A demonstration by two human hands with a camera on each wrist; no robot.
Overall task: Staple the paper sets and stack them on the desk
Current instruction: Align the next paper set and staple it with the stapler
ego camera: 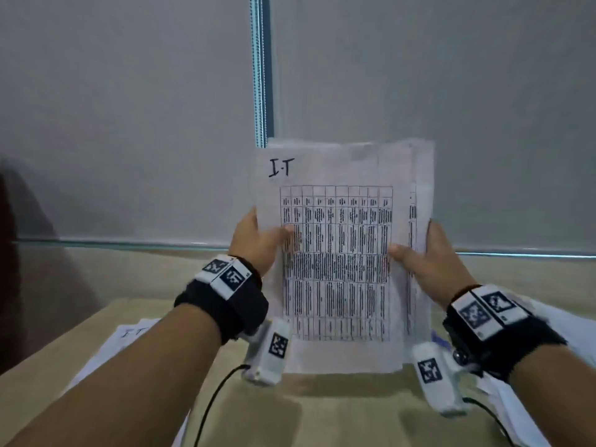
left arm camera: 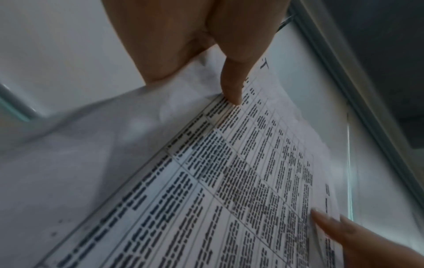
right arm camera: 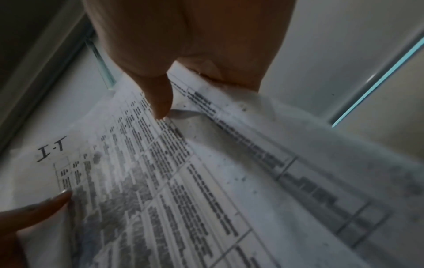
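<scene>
A set of white sheets (ego camera: pixel 342 253) printed with a table and hand-marked "I-T" stands upright, its bottom edge on the beige desk (ego camera: pixel 322 411). My left hand (ego camera: pixel 258 240) grips its left edge, thumb on the front. My right hand (ego camera: pixel 429 253) grips the right edge, thumb on the front. In the left wrist view the paper set (left arm camera: pixel 229 181) runs below my left thumb (left arm camera: pixel 231 87). The right wrist view shows the sheets (right arm camera: pixel 183 181) slightly fanned apart under my right thumb (right arm camera: pixel 158 98). No stapler is in view.
More sheets marked "I-T" (ego camera: pixel 129 337) lie flat on the desk at the left, under my left forearm. Other white papers (ego camera: pixel 529 404) lie at the right. A grey partition wall (ego camera: pixel 129 124) rises behind the desk.
</scene>
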